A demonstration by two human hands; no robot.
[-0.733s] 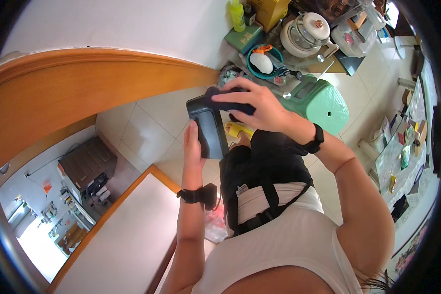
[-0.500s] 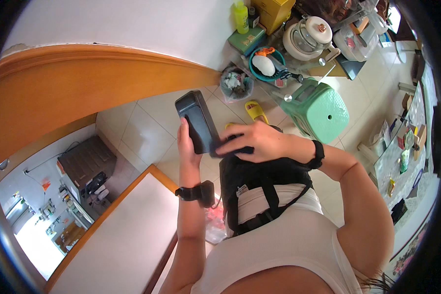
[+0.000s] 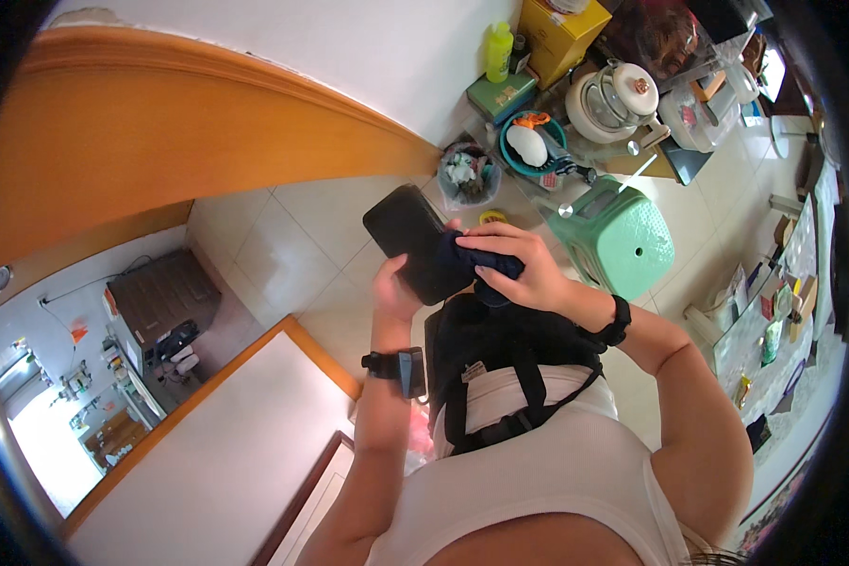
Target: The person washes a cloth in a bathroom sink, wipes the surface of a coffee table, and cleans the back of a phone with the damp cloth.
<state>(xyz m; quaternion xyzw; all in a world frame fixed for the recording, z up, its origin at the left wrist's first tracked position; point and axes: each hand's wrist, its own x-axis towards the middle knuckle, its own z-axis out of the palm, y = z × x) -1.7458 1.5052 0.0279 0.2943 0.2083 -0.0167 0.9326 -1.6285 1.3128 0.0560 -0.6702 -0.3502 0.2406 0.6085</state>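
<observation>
My left hand is closed round a black, box-shaped object with rounded corners; its exact kind I cannot make out. The object is tilted, its far end pointing up and left. In my right hand is a bunched dark navy cloth, pinched between thumb and fingers. That cloth lies against the right side of the black object and hides part of it. Both hands are in front of my body, above a black bag with straps.
A green plastic stool stands on the tiled floor to the right. Beyond my hands are a lined trash bin, a teal basket and a cream pot. A wood-edged white panel is at the left.
The right hand has brought the dark cloth up against the black object. My left hand has turned the object, showing a broader black face. The view has shifted slightly.
</observation>
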